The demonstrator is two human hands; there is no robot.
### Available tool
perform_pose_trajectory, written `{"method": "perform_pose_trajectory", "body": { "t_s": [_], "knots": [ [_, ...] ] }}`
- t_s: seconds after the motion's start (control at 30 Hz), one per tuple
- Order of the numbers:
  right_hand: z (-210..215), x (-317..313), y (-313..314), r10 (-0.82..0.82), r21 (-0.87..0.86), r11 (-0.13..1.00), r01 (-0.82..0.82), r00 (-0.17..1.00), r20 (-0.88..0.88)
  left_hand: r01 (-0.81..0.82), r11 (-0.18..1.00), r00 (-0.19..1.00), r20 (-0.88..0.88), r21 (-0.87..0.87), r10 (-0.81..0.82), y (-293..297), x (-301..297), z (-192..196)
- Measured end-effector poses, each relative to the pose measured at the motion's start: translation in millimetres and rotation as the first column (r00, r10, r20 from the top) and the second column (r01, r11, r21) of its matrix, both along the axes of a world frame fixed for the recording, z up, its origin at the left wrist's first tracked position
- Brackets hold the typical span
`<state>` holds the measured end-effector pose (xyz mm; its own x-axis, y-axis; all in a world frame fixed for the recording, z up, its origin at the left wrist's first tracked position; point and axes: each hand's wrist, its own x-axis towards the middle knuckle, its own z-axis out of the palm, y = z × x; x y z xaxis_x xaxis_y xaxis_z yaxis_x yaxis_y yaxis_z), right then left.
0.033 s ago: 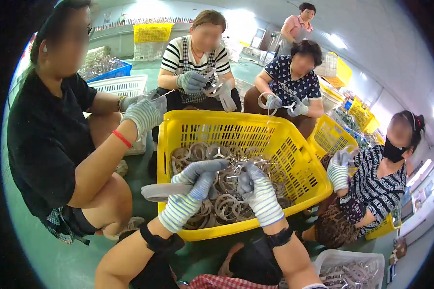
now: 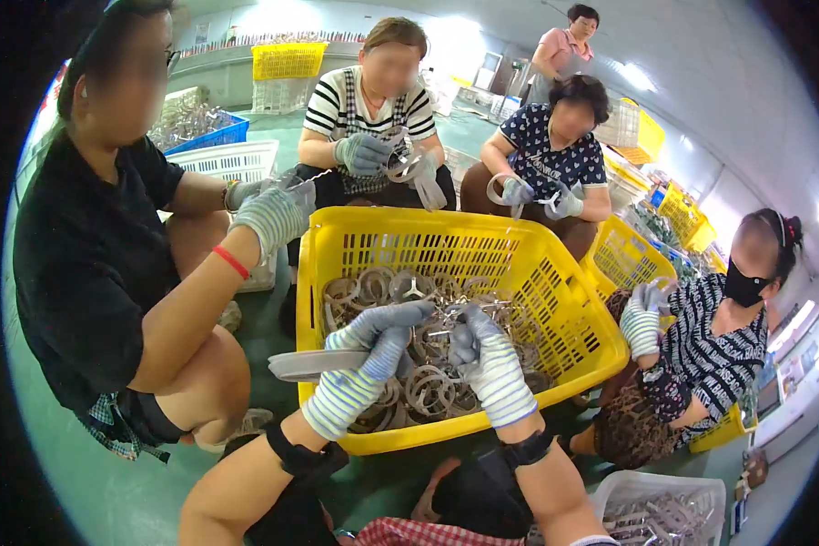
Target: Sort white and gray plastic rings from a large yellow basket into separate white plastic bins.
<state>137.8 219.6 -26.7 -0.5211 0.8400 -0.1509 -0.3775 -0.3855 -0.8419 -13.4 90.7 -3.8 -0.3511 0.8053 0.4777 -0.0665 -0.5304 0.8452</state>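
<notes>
Both my hands wear grey-and-white striped work gloves and are over the near part of a yellow plastic crate (image 2: 464, 437). My left hand (image 2: 373, 341) is closed around a stack of flat grey-white rings (image 2: 311, 365), seen nearly edge-on, which sticks out to the left past the crate's rim. Its thumb and forefinger point toward my right hand (image 2: 484, 350), whose fingers are curled together. A small shiny metal piece (image 2: 438, 333) shows between the two hands; whether the right fingers grip it is unclear. Below them, many loose grey rings (image 2: 429, 391) and metal bits fill the crate.
Co-workers in striped or grey gloves sit around the crate; one at left has a gloved hand (image 2: 271, 218) near its corner. Across from me, two handle similar rings (image 2: 428, 187). A white bin (image 2: 614, 487) of metal parts stands at lower right, a blue crate (image 2: 211, 135) at far left.
</notes>
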Motion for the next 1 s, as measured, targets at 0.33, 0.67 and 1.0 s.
{"method": "perform_pose_trajectory", "body": {
  "t_s": [0.33, 0.67, 1.0],
  "knots": [
    [11, 3, -16, 0.371, 0.348, 0.833, -0.431, 0.901, 0.227, -0.045, 0.979, 0.945, 0.31, -0.197, 0.105, 15, -58, -8],
    [28, 14, -30, 0.595, 0.25, 0.732, -0.633, 0.774, 0.217, 0.488, 0.836, 0.719, 0.659, -0.251, -0.222, 22, -55, -38],
    [12, 10, -12, 0.159, 0.515, 0.733, -0.445, 0.847, 0.507, -0.232, 0.921, 0.95, 0.131, -0.312, 0.284, 28, -68, -18]
  ]
}}
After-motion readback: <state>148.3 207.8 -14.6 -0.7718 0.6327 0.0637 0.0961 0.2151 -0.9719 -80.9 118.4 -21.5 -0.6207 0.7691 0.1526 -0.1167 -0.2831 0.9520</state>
